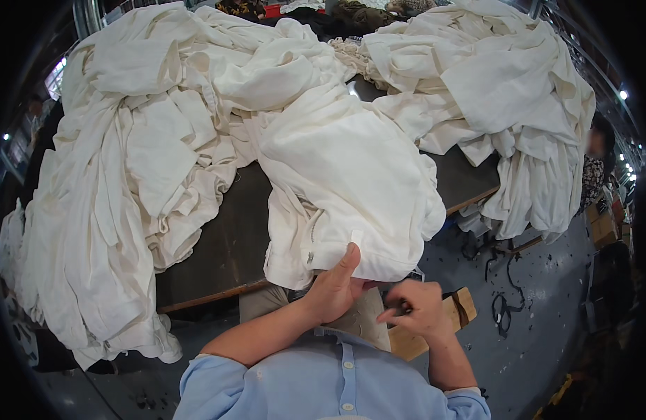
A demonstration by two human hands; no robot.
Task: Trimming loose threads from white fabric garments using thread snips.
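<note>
A pair of white trousers [349, 173] lies across the table with its waistband end hanging over the front edge. My left hand [336, 294] grips that waistband, thumb on top beside a belt loop [356, 237] and fingers underneath. Left of the thumb, the open fly shows a metal zipper [312, 231] with its pull near the waist. Just right of the garment, and apart from it, my right hand [420, 307] is raised with curled fingers. It is blurred; a small dark shape shows among the fingers, but I cannot tell what it is.
More white garments are heaped on the dark table [223, 252]: a left pile [108, 157] and a right pile [506, 89], both draping over the front edge. A wooden bench [459, 310] stands at lower right. Black cord [504, 310] lies on the grey floor. A person [596, 163] is at far right.
</note>
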